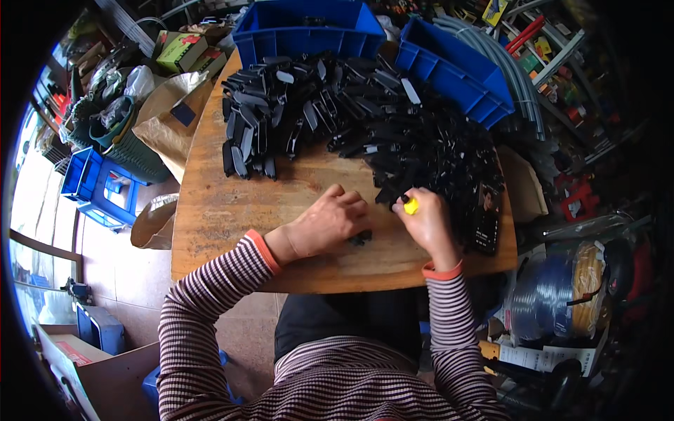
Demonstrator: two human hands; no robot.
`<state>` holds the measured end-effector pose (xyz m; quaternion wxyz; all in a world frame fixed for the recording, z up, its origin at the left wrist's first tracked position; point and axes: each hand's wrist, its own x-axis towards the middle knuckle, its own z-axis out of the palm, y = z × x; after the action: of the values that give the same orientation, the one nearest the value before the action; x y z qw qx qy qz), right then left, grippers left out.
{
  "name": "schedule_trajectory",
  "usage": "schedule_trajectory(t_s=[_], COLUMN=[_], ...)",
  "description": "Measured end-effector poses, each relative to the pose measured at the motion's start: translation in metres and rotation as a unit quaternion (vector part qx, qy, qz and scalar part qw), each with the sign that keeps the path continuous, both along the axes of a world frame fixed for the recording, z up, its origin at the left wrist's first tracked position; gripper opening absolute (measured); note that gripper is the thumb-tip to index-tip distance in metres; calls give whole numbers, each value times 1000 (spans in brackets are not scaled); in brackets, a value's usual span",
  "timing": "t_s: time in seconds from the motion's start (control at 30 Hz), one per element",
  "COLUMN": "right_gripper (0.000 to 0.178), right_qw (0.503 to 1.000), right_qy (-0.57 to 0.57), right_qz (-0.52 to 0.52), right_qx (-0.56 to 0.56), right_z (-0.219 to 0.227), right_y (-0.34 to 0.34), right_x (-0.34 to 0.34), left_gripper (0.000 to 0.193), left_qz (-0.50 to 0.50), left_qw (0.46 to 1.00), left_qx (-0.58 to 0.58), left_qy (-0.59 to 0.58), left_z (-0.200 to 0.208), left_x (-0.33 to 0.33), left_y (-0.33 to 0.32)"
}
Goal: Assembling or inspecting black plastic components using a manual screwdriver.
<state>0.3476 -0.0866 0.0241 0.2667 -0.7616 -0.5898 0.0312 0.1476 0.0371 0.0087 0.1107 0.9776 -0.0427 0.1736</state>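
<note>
My left hand (326,223) rests low over the front middle of the table, its fingers curled around a small dark plastic part (361,238). Most of that part is hidden under the fingers. To its right, my right hand (430,219) is closed around a short yellow tool handle (411,205) with a black end; the rest of the tool is out of sight. Just beyond both hands lies a broad heap of black plastic parts (344,98). Smaller black pieces (449,151) are piled close to my right hand.
The wooden table (232,217) has a curved front edge close to my body. Two blue bins (309,42) stand at its far side. A phone (486,224) with a lit screen lies at the right edge. Paper bags (165,119), a blue stool (112,193) and wire coils (554,291) surround it.
</note>
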Motion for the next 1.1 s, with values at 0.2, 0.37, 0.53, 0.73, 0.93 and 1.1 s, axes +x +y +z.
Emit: schedule_trajectory(t_s=[0.2, 0.37, 0.53, 0.73, 0.93, 1.1], right_gripper=[19, 20, 19, 19, 22, 17], right_qw=[1000, 1000, 999, 988, 983, 980], right_qy=[2, 16, 38, 96, 90, 104], right_qz=[-14, -17, 14, 22, 72, 63], right_qx=[-2, -14, 33, 119, 141, 160], right_z=[7, 6, 0, 11, 10, 11], right_y=[0, -8, -10, -47, -50, -53], right_x=[-19, -10, -28, -2, -16, -14], left_gripper=[32, 33, 23, 18, 15, 19], left_qz=[223, 232, 346, 291, 252, 292], left_qw=[942, 699, 806, 957, 957, 947], left_qx=[-188, -604, -265, 3, 88, 33], left_qy=[-165, -304, -400, -13, -118, -129], left_z=[10, 100, 182, 81, 8, 1], left_x=[-17, 32, 46, 77, 40, 17], left_y=[62, 162, 290, 137, 91, 76])
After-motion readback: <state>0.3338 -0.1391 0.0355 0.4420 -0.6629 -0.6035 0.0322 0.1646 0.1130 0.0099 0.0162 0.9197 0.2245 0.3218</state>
